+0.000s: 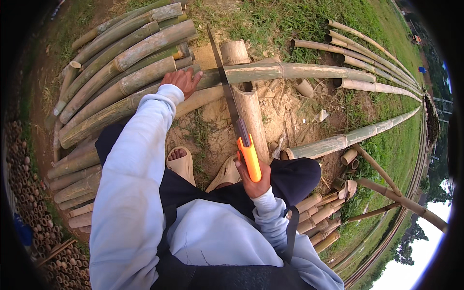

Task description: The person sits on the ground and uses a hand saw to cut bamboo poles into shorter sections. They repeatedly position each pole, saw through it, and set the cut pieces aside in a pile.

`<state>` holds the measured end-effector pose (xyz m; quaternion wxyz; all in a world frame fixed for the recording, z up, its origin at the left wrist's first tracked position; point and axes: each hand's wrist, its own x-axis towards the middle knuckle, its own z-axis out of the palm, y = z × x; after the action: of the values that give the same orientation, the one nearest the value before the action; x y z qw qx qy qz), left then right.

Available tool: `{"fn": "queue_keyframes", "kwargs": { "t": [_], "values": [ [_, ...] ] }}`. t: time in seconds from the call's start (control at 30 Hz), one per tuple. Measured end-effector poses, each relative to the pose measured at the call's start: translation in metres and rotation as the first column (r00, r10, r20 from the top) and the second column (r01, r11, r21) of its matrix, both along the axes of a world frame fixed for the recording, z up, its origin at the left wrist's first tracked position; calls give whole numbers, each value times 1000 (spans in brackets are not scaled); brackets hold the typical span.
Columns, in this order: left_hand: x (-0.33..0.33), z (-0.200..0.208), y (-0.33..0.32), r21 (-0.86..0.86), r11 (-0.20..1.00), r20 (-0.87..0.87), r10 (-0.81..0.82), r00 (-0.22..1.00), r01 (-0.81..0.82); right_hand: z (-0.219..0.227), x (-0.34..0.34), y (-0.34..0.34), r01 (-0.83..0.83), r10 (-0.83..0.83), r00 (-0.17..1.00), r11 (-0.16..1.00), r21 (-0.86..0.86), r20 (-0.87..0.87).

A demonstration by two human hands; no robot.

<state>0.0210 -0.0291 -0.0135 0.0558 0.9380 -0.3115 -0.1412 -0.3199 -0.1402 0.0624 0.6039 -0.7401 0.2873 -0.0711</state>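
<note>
Nearest the camera, the right hand (254, 180) is clenched around the orange handle of a hand saw (231, 104), just in front of the person's dark-trousered knees. From that grip the long grey blade runs away from the body, up toward a long bamboo pole (270, 72) that lies crosswise over the bare dirt. The blade crosses this pole a little right of where the left hand presses on it; whether the teeth sit in a kerf cannot be told.

Just short of the pole, a shorter bamboo section (253, 121) lies lengthwise beside the blade, its hollow end toward the pole. Two beige clog sandals (182, 164) stand on the ground on the near side of the pole, toes pointing at it.

The left hand (182, 80) lies flat and spread on the pole, palm down, fingers open, pinning rather than gripping it.

To saw well here, I judge the left hand should bear down hard and stay clear of the blade, while the strokes run long, straight and square to the pole.

Left of the pole and beyond, a stack of bamboo culms (121, 63) is piled. Behind the pole stands a cut bamboo stub (234, 52); to its right, more long poles (367, 48) fan over grass.
</note>
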Motion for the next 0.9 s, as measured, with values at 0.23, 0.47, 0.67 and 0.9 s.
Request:
{"fn": "queue_keyframes", "kwargs": {
  "t": [0.23, 0.47, 0.67, 0.9],
  "values": [
    [-4, -2, -9, -1, 1000, -19, -2, 1000, 2, 15, -40, -1, -58, 59, 998, 994, -93, 12],
    [-4, 4, -5, -9, 1000, 30, -21, 999, 21, -27, 49, -8, 1, 2, 991, 1000, -19, 136],
    [-9, 3, -2, 32, 999, -10, 11, 1000, -11, 55, -92, 13, -100, 68, 977, 983, -155, -201],
    [-2, 4, -14, 9, 999, -10, -30, 999, 30, -33, 73, -19, -36, 39, 995, 998, -44, 91]
  ]
}}
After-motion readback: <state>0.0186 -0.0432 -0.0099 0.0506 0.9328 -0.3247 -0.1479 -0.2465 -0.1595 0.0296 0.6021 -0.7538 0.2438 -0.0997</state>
